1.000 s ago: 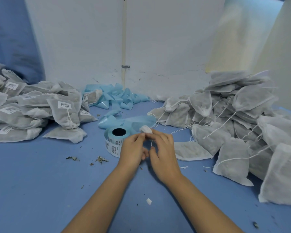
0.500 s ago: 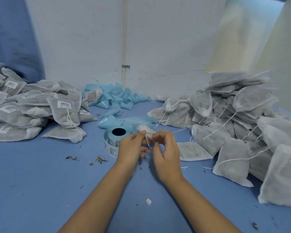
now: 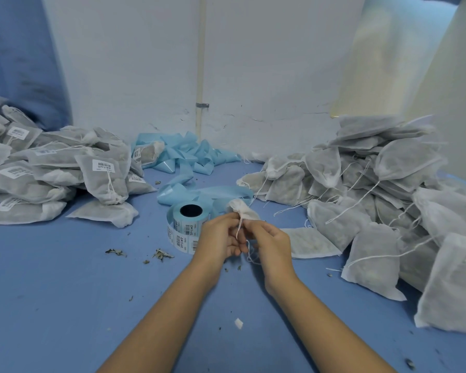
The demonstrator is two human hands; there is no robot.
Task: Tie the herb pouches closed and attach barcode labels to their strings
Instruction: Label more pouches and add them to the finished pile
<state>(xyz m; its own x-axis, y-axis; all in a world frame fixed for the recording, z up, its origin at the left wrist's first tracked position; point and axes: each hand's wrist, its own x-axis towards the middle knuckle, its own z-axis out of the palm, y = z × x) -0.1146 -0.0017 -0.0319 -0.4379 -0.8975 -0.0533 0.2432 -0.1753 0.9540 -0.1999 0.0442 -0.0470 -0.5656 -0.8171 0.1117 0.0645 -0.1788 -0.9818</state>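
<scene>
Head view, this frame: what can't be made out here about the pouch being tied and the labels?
- Pouch body: only its gathered top shows above the left hand and right hand; the hands hide the rest.
- Knot: the string runs down between the fingers, so tied or not cannot be told.
- Label roll print: barcodes show, text too small to read.
- Left pile: cut off by the frame's left edge.

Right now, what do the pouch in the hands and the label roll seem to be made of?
Pouch: probably thin non-woven fabric, matt white; dark filling shows through on neighbouring pouches. Label roll: likely paper labels, matt, printed with barcodes, on glossy light-blue backing.
</scene>
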